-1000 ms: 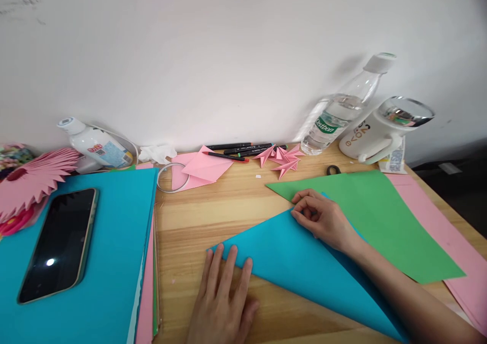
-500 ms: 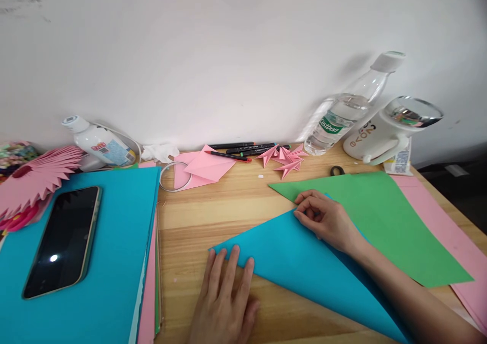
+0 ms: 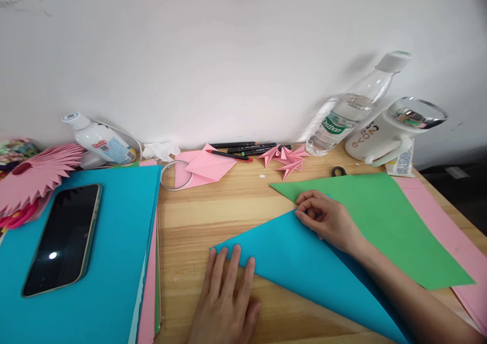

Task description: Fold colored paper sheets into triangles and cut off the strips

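Note:
A sheet of blue paper, folded over into a pointed shape, lies on the wooden table before me. My left hand rests flat with its fingers spread, the fingertips on the sheet's left corner. Thumb and forefinger of my right hand are pinched together on the upper edge of the blue paper. Beneath my right hand and the blue sheet, a piece of green paper reaches out to the right.
On the left, a phone lies on a stack of coloured paper. Along the wall are a tape ring, pink paper, pens, pink folded stars, a water bottle and a white mug.
Both hands keep their places on the blue paper. The view has shifted very slightly; nothing else has visibly moved.

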A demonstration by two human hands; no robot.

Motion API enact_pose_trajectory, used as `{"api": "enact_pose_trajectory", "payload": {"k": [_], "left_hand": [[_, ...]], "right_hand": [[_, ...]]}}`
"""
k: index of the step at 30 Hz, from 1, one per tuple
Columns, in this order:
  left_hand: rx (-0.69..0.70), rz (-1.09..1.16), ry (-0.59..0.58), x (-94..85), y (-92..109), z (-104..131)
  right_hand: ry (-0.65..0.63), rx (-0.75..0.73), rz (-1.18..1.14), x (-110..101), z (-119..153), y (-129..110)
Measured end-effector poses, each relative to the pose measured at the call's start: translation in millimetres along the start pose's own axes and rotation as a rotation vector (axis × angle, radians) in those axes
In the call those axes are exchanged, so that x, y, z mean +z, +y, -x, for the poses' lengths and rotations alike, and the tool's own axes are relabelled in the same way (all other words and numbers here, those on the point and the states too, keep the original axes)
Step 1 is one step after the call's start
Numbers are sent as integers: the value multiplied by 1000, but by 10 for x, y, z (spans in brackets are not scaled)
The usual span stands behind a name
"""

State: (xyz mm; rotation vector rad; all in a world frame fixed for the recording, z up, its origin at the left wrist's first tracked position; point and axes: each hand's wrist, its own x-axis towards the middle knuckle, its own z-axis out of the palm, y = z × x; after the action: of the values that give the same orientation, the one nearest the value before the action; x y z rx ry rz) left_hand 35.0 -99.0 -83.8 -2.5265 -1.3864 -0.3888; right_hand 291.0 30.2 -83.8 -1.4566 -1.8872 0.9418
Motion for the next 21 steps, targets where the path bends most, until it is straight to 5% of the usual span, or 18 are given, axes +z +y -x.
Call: {"api": "enact_pose_trajectory", "payload": {"k": [21], "left_hand": [[8, -8, -5, 31, -6, 8]], "right_hand": [[7, 82, -82, 1, -7, 23]]}}
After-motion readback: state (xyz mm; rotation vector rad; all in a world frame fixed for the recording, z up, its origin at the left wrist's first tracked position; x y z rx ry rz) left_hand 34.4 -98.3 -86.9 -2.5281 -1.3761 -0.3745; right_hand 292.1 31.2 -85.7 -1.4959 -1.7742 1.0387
